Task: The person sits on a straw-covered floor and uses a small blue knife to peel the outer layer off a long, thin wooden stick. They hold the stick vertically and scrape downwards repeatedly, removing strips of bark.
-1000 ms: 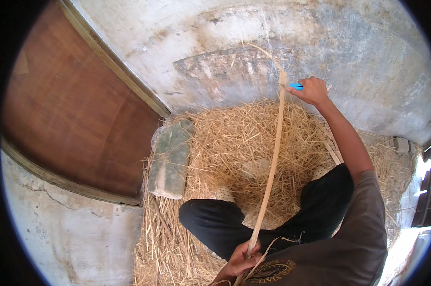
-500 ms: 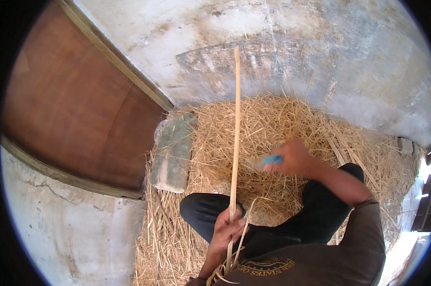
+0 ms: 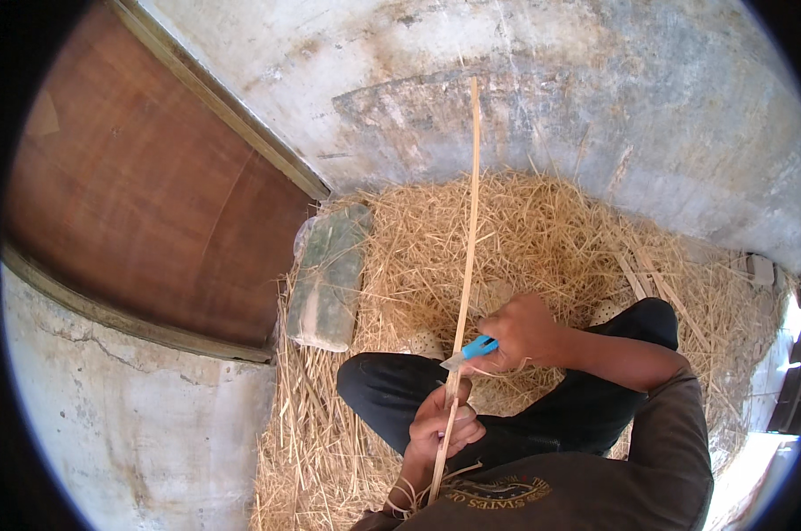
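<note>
A long, thin, pale bamboo-like strip [image 3: 470, 239] runs up from my lap, its far end standing in front of the wall. My left hand [image 3: 443, 427] is closed around its lower part. In my right hand [image 3: 523, 331] is a utility knife with a blue handle [image 3: 481, 346]. Its blade lies against the strip, just above my left hand. Whether the edge has bitten into the strip I cannot tell. A thin loose sliver shows by my left wrist. My crossed legs in dark trousers [image 3: 374, 389] frame both hands.
Straw and shavings [image 3: 524, 221] cover the floor ahead and to the left. A greenish wrapped block [image 3: 332, 274] lies left of my knee. Beyond rises a stained wall [image 3: 595, 106], with a brown door panel [image 3: 153, 186] at left. Several flat strips [image 3: 657, 274] lie at right.
My right hand has swung left and toward me, bringing the knife from the open air to the strip. The strip has shifted right and now leans right; my left hand has moved slightly right.
</note>
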